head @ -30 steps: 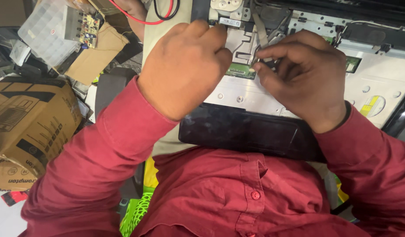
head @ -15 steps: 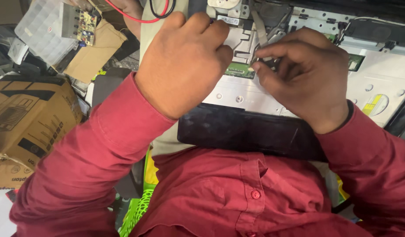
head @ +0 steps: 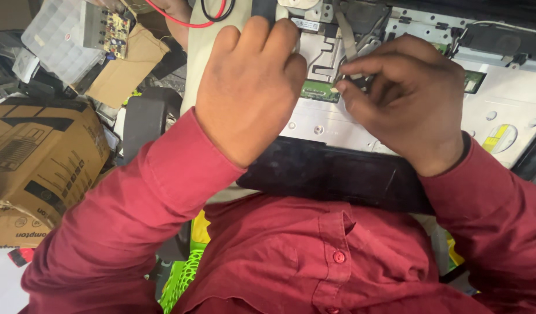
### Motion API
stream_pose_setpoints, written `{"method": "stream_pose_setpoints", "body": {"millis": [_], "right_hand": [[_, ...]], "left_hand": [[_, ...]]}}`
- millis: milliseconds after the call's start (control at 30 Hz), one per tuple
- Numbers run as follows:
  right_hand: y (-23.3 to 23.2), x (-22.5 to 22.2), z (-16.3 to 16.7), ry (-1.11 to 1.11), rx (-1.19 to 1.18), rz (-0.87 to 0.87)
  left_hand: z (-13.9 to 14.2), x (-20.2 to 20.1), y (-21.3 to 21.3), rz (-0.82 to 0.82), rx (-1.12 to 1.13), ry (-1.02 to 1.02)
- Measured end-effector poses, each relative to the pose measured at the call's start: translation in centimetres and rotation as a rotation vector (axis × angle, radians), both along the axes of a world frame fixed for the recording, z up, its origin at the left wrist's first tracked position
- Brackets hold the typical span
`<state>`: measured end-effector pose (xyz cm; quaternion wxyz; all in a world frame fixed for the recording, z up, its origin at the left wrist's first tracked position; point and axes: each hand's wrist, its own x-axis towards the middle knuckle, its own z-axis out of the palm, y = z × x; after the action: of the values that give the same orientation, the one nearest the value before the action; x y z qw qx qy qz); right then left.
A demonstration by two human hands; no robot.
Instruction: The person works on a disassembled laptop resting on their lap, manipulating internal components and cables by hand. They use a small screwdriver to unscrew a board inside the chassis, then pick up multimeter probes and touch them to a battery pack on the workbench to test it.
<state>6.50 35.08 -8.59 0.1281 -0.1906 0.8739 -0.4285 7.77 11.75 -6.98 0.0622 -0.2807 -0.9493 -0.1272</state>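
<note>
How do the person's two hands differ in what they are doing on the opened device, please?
The left hand lies knuckles-up with fingers curled, pressing on the opened device; the right hand pinches a small dark part between thumb and fingertips. The left hand grips nothing visible, while the right hand works beside the green circuit board. Both come from red sleeves.

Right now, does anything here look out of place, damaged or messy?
The device under both hands is opened up, metal plate and small green board bare. The right hand pinches a small part there; the left hand rests beside it. A loose circuit board lies on clutter at the upper left.
</note>
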Motion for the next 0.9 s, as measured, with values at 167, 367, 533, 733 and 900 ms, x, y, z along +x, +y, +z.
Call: {"method": "stream_pose_setpoints", "body": {"millis": [167, 367, 533, 733, 900], "right_hand": [[-0.07, 0.31, 0.13, -0.023, -0.042, -0.013], [-0.17, 0.47, 0.29, -0.064, -0.065, -0.043], [-0.32, 0.57, 0.27, -0.05, -0.051, -0.035], [-0.45, 0.87, 0.07, 0.004, -0.034, -0.023], [-0.48, 0.94, -0.24, -0.011, -0.03, -0.031]], "left_hand": [[0.21, 0.3, 0.42, 0.012, -0.07, 0.027], [-0.29, 0.19, 0.02, 0.005, -0.019, 0.017], [-0.77, 0.49, -0.06, 0.039, -0.011, 0.033], [-0.67, 0.89, 0.11, 0.07, -0.047, 0.065], [-0.67, 0.66, -0.4, -0.033, -0.056, -0.026]]}}
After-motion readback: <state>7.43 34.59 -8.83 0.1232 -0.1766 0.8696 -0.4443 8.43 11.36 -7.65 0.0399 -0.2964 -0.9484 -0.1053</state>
